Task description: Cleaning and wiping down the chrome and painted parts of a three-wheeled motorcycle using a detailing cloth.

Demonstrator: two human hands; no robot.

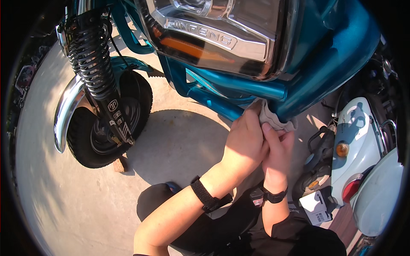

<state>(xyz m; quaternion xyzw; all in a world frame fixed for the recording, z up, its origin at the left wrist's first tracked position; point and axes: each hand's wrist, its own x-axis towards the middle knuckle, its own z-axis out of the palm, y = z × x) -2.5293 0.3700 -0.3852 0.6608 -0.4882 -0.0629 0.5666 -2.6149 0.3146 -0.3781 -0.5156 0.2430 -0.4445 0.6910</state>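
Note:
Both my hands meet at the lower corner of a teal tubular frame, just below the headlight of a three-wheeled vehicle. A light grey cloth is bunched against the tube end there. My left hand has its fingers curled at the cloth's left edge, partly hidden behind the tubes. My right hand pinches the cloth from below, thumb and fingers on its lower edge. The hands touch each other. Each wrist wears a black strap.
At left stand the front wheel, its chrome fender and a coil-spring fork. A wooden block lies beside the tyre. A pale blue scooter is close on the right, with a white plate low beside it.

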